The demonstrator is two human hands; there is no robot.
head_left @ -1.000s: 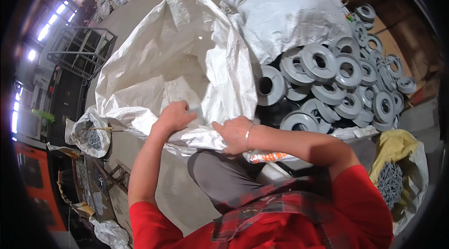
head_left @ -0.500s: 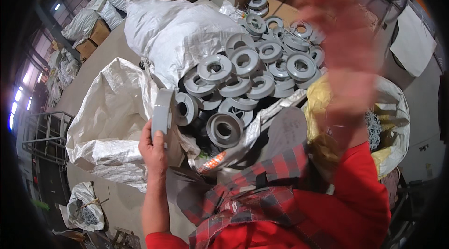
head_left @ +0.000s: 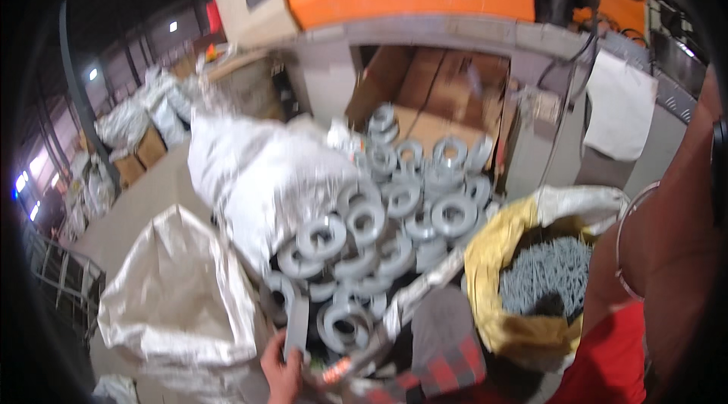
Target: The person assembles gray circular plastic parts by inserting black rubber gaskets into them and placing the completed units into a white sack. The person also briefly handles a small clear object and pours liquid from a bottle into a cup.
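Left hand (head_left: 280,375), seven o'clock, clamped on a blurred grey flanged ring (head_left: 297,325); right forearm (head_left: 666,233), three o'clock, right hand cropped, can't tell its grip!

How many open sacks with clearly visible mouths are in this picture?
2: the white sack left of the grey rings, and the yellow-and-white sack right of them, containing thin grey pieces. Others may be hidden or cut off at the edges.

The left hand (head_left: 282,375) grips a gray ring (head_left: 297,324) edge-on, beside a pile of rings (head_left: 382,223). An open white sack (head_left: 182,345) stands left; right, a yellow sack (head_left: 482,275) holds gray sticks (head_left: 542,276) near the right arm (head_left: 671,252).
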